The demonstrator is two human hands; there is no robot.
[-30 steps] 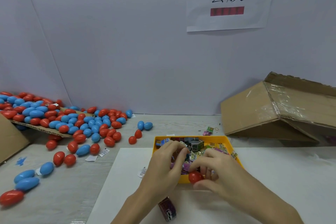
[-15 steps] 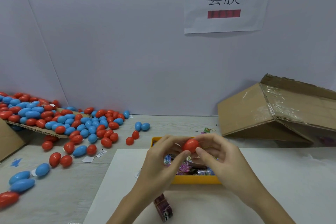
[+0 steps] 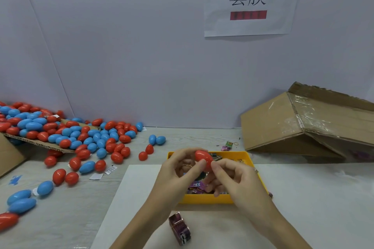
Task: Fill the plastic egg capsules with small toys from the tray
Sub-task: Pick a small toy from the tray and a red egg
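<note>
Your heap of red and blue egg capsules sprawls across the cardboard flap and the worktop at far left, well apart from the action. Since a second ago the red egg capsule has risen from the near rim of the yellow tray to a point above the tray's far end, and it now reads as one closed egg; by that showing, a toy has probably gone inside and this capsule is ready to join the heap (whether the halves have fully snapped cannot be seen). Your left hand arches up from below, fingers curled over the egg's left end and thumb pinching it from the near side. Your right hand meets it from the other side, thumb and forefinger pressed to the egg's right end, the remaining fingers loosely curled beneath. Small wrapped toys show in the tray under your palms. A dark wrapped toy stands on the white sheet, just near of the tray.
</note>
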